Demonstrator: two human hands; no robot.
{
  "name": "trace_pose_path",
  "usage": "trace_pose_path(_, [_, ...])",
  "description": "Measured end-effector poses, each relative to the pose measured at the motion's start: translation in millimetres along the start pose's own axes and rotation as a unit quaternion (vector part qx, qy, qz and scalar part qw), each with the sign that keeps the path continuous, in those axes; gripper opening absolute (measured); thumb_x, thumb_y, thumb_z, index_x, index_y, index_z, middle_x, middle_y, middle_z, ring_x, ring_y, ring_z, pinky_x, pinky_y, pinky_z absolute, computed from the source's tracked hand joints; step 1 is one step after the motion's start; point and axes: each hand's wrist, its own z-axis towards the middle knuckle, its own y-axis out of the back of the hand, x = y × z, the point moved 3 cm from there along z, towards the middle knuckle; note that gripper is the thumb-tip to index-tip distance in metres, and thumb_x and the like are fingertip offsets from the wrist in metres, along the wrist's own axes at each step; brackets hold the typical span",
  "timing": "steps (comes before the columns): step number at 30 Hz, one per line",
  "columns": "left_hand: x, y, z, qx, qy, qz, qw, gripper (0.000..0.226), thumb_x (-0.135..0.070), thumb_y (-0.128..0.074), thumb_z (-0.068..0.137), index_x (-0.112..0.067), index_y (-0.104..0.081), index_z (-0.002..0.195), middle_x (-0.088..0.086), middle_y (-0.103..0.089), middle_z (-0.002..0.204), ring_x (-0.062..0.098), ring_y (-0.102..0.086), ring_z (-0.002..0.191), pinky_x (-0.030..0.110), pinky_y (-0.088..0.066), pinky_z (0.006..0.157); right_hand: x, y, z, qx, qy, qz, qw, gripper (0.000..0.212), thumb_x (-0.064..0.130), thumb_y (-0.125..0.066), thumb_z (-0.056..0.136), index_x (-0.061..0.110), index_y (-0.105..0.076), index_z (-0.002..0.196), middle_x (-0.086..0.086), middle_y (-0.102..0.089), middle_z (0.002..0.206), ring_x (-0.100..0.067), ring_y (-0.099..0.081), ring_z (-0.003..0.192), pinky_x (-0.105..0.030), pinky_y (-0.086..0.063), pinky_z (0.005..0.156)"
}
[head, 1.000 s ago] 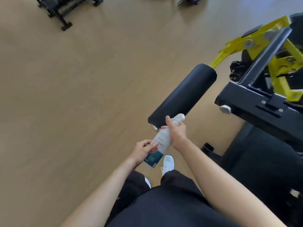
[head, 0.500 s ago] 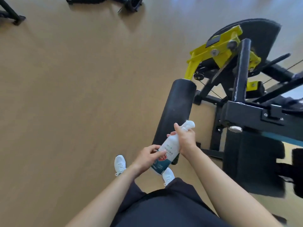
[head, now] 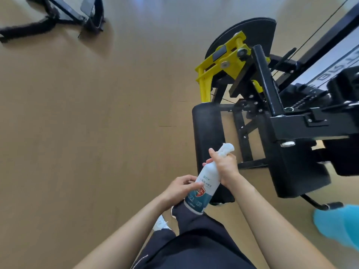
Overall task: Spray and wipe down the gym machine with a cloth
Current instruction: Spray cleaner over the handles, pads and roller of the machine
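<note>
Spray bottle [head: 202, 183], white with a teal base, is held tilted above the near end of the gym machine's [head: 291, 129] black roller pad [head: 207, 136], nozzle pointing along the pad. The right hand [head: 225, 167] is wrapped round the bottle's neck below the trigger head. The left hand [head: 180, 188] grasps the lower body with curled fingers. A blurred blue thing [head: 338, 224] sits at lower right

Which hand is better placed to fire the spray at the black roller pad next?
Right. The right hand grips the spray bottle at its neck, just under the spray head, which points toward the roller pad. The left hand only holds the bottle's lower body, away from the spray head.
</note>
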Motion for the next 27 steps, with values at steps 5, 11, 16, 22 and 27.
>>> trace_pose_path(5, [-37.2,45.5,36.4,-0.023,0.0,0.137,0.99,0.033,-0.046,-0.069,0.088,-0.026,-0.073,0.113,-0.004,-0.075,0.109,0.01,-0.069,0.099,0.023,-0.05,0.082,7.0,-4.8,24.2,0.031,0.009,-0.004,0.999,0.026,0.031,-0.075,0.091,0.012,-0.062,0.105,-0.015,-0.075,0.074,-0.034,-0.077,0.072,-0.051,-0.063,0.081])
trace_pose_path(11, [-110.2,95.4,105.6,-0.125,-0.025,0.27,0.954,0.013,-0.034,-0.068,0.093,-0.03,-0.074,0.105,-0.005,-0.075,0.104,0.015,-0.069,0.101,0.031,-0.055,0.093,16.9,0.9,42.4,0.02,0.006,-0.072,0.997,0.032,0.037,-0.068,0.094,0.006,-0.066,0.091,-0.007,-0.075,0.069,-0.022,-0.075,0.068,-0.039,-0.06,0.079])
trace_pose_path(16, [-174.0,95.9,155.1,-0.106,-0.049,0.363,0.924,0.032,-0.037,-0.063,0.097,-0.023,-0.069,0.125,-0.006,-0.069,0.122,0.012,-0.063,0.111,0.031,-0.054,0.095,16.2,1.1,50.8,0.017,0.034,-0.105,0.994,0.016,0.034,-0.07,0.091,0.023,-0.059,0.095,-0.004,-0.073,0.062,-0.018,-0.072,0.064,-0.036,-0.057,0.076])
trace_pose_path(22, [-215.5,77.7,216.1,-0.053,-0.131,0.55,0.823,0.055,-0.034,-0.061,0.097,-0.025,-0.048,0.15,0.001,-0.031,0.164,0.023,-0.029,0.149,0.042,-0.034,0.118,10.4,8.9,42.0,-0.042,-0.012,-0.066,0.997,0.018,0.036,-0.069,0.092,0.029,-0.059,0.104,-0.003,-0.074,0.066,-0.014,-0.072,0.072,-0.038,-0.056,0.086])
trace_pose_path(27, [-219.0,56.3,273.0,0.071,-0.171,0.737,0.651,0.081,-0.048,-0.056,0.098,-0.028,-0.013,0.164,0.001,0.009,0.172,0.028,0.004,0.159,0.049,-0.014,0.127,5.5,0.3,30.0,-0.1,-0.062,-0.047,0.992,0.022,0.036,-0.066,0.094,0.026,-0.057,0.112,-0.002,-0.074,0.071,-0.011,-0.071,0.077,-0.031,-0.051,0.083])
